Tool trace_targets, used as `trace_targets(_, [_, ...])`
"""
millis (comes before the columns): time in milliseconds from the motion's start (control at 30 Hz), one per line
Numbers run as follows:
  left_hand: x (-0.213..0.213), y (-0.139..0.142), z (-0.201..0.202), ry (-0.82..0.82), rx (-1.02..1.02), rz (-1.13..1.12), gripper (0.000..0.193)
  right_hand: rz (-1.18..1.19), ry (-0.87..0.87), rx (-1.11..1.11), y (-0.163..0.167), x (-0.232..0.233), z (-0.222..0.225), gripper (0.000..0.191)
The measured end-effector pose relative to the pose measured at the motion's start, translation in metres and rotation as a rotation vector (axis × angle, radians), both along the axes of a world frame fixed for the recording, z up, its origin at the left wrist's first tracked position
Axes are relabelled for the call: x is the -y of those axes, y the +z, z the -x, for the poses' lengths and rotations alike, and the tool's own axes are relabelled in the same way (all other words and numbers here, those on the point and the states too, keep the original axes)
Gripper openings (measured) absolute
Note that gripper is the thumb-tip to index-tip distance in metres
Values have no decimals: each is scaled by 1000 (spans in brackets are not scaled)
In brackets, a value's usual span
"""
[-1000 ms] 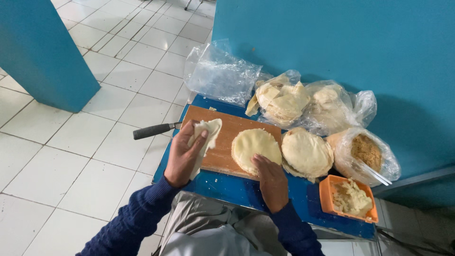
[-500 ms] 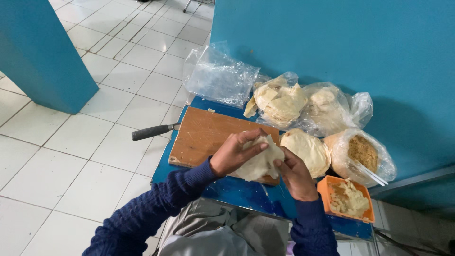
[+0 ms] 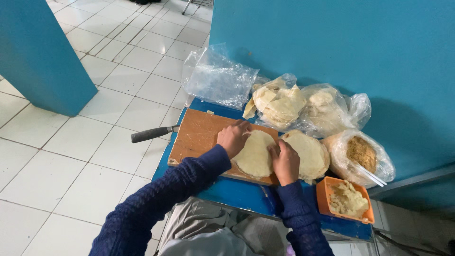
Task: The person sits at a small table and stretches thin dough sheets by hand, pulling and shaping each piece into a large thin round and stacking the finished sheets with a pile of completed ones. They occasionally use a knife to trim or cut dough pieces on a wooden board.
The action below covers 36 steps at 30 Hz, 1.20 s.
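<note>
A round pale flatbread (image 3: pixel 256 154) lies flat on the right part of a brown wooden cutting board (image 3: pixel 199 135). My left hand (image 3: pixel 232 137) rests on the flatbread's left edge, fingers spread and pressing down. My right hand (image 3: pixel 286 163) presses its right edge. Both arms wear dark blue knitted sleeves. Neither hand grips anything. A stack of similar flatbreads (image 3: pixel 310 154) sits just right of the board.
A black-handled knife (image 3: pixel 152 133) sticks out past the board's left edge. Clear plastic bags (image 3: pixel 220 78) and bagged flatbreads (image 3: pixel 279 102) line the blue wall. A bag of brown filling (image 3: pixel 362 154) and an orange tub (image 3: pixel 324 194) of pale filling stand at right on the blue table (image 3: pixel 237 192).
My left hand carried a folded flatbread from the board's left side over to the right. It now lies spread flat on the one there, with both hands on its edges.
</note>
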<state>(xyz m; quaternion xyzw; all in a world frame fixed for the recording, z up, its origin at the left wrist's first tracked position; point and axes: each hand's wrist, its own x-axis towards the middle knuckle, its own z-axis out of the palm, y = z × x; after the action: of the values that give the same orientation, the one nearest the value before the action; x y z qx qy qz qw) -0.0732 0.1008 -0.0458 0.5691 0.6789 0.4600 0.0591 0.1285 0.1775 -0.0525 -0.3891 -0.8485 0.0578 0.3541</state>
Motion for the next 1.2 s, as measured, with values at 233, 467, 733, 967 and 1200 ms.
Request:
trace_targets(233, [57, 5, 78, 244, -601, -187, 5, -104, 117, -46, 33, 38, -12, 34])
trace_targets(467, [122, -15, 153, 473, -486, -61, 29, -42, 304, -78, 46, 85, -31, 41])
trace_targets(733, [131, -50, 180, 520, -547, 371, 33, 128, 84, -146, 15, 88, -30, 54])
trace_targets(967, [118, -58, 211, 412, -896, 154, 32, 244, 64, -244, 2, 96, -30, 56])
trace_targets(1200, [107, -58, 222, 335, -881, 62, 30, 237, 48, -281, 4, 94, -37, 52])
